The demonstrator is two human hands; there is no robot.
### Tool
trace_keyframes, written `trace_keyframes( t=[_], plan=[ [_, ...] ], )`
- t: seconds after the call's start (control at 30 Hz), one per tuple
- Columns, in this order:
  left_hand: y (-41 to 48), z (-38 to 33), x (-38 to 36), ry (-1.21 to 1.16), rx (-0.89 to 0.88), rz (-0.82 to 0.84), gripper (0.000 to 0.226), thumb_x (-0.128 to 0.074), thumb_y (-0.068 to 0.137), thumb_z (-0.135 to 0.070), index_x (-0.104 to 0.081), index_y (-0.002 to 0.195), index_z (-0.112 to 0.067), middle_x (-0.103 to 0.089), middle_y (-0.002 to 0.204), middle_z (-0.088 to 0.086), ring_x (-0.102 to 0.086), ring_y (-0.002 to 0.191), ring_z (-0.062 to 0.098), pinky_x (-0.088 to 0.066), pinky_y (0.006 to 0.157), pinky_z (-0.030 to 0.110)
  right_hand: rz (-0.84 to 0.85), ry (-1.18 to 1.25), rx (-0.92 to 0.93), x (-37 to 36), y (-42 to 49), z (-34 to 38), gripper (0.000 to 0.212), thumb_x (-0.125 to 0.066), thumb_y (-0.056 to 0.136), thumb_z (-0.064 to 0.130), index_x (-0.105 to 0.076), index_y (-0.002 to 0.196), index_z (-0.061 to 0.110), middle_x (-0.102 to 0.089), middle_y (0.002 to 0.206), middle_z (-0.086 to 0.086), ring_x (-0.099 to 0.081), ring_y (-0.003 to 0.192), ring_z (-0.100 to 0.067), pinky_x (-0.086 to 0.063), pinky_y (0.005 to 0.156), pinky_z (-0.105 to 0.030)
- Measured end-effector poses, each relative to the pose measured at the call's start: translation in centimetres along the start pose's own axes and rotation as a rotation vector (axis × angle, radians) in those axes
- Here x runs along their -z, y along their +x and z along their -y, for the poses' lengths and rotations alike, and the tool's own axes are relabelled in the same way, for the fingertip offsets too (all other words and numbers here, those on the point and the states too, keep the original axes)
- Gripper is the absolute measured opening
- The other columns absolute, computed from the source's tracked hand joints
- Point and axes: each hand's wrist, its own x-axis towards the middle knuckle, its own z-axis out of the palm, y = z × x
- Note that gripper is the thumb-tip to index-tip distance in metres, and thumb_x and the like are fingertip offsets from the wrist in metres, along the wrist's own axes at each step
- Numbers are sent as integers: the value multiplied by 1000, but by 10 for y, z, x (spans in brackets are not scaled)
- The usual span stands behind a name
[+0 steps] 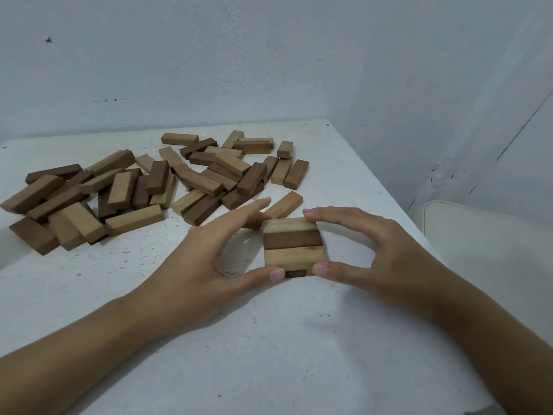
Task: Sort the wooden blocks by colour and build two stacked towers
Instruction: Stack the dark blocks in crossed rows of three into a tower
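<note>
I can read no words, labels, numbers or signs, neither on the stacked blocks (292, 248) pinched between my left hand (209, 250) and right hand (386, 253), nor on the loose blocks (125, 190) lying beyond my grip to the left.

Plain home corner: white table (269, 339), cushion (493, 250)
</note>
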Motion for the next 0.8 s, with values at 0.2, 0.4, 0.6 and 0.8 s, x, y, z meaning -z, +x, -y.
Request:
trace_keyframes(
  t=[0.2, 0.4, 0.6, 0.8],
  plan=[
    [-3, 0, 1, 17, 12, 16, 85, -71, 80, -67, -40, 153, -37, -54, 139, -33, -47, 133, -8, -34, 99, 4, -26, 0, -26, -1, -2, 2, 68, -74, 77, 55, -55, 140, 38, -49, 142, 31, -34, 140, 10, -29, 116, -20],
    [-15, -7, -6, 301, 127, 176, 101, -21, 76, -95, 0, 161, -44, -4, 158, -43, -14, 145, -4, -18, 119, 21, 169, -326, -49, -8, -5, 3, 90, -14, 84, 85, -10, 158, 34, 0, 163, 27, 15, 146, 13, -4, 122, -27],
    [-15, -14, -14, 449, 105, 212, 91, 0, 83, -80, 11, 160, -34, 19, 162, -25, 31, 132, -27, 13, 107, 3, 255, -517, -10, -17, -4, 2, 98, 21, 80, 79, 6, 159, 21, 19, 164, 15, 33, 142, 5, 8, 122, -29],
    [-15, -8, -17, 528, 68, 226, 86, 7, 92, -70, 4, 163, -22, 7, 170, -11, 22, 148, -11, 5, 120, 25, 237, -540, 10, -20, -5, 1, 94, 21, 86, 72, 2, 159, 17, 15, 165, 10, 31, 144, 3, 5, 124, -34]
  ],
)
